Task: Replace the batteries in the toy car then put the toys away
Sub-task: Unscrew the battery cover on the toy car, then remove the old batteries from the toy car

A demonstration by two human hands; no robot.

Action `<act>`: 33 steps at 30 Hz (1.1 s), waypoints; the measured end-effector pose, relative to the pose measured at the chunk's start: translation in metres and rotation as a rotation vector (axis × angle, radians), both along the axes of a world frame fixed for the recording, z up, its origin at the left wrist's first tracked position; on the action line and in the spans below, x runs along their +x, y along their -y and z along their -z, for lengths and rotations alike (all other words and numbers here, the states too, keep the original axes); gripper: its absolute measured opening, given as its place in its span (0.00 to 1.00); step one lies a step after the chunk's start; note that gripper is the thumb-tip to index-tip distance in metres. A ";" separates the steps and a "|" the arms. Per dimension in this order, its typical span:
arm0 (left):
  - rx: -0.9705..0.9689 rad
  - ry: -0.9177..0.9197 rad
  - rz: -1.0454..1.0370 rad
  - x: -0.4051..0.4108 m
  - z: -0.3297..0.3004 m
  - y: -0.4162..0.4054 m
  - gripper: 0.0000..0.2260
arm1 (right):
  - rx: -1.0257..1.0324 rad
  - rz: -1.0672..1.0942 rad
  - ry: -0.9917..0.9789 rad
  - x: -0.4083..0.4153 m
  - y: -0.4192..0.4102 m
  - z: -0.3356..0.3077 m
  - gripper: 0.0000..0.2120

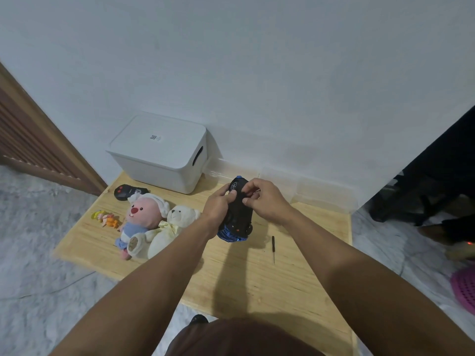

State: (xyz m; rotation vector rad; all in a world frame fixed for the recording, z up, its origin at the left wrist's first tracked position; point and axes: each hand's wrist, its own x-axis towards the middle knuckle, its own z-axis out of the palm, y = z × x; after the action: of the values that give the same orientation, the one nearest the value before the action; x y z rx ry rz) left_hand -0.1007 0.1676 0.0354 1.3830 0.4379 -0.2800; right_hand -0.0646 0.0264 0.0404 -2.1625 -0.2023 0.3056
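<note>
A low wooden table (257,278) stands against a white wall (257,60) on a grey speckled floor (38,253). At its far left corner sits a white lidded bin (159,152) with a dark handle slot on its right end. Just right of the bin, along the wall, lies a clear plastic box (321,191), hard to make out.

Left of centre on the table lie two soft toys touching each other: a white bear (171,227) and, on its left, a pink plush (142,217) in blue clothes. A black remote (126,192) lies behind the plush, near the bin.

The car (235,217), blue with its black underside turned up toward the camera, is held above the middle of the table, one wheel showing at its far end. The left hand (218,204) grips its left side, fingers curled around the body. The right hand (267,201) is on its far end, fingers bent and pinching at the underside; what they pinch cannot be told.

A small figurine (106,218), yellow and orange, lies near the table's left edge. A thin screwdriver (273,249) lies on the table just right of the car, apart from both hands.
</note>
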 end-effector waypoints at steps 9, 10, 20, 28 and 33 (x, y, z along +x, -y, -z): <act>0.085 -0.045 -0.084 -0.003 0.005 -0.010 0.09 | 0.268 0.136 -0.129 0.001 0.016 -0.008 0.08; 0.091 -0.064 -0.097 -0.003 0.005 -0.013 0.09 | 0.318 0.219 -0.174 0.002 0.019 -0.004 0.08; 0.104 -0.142 -0.127 -0.007 0.010 -0.033 0.11 | 0.225 0.572 -0.400 -0.015 0.026 0.047 0.08; 0.066 -0.156 -0.131 -0.006 0.015 -0.037 0.14 | 0.027 0.444 -0.466 -0.018 0.021 0.065 0.07; 0.075 -0.156 -0.140 -0.003 0.015 -0.040 0.22 | -0.006 0.416 -0.480 -0.015 0.018 0.063 0.03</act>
State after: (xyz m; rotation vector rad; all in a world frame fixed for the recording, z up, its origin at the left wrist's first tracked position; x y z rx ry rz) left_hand -0.1041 0.2081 0.0200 1.4015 0.6773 -0.2594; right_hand -0.0798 0.0085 -0.0224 -2.0094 0.5122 0.5663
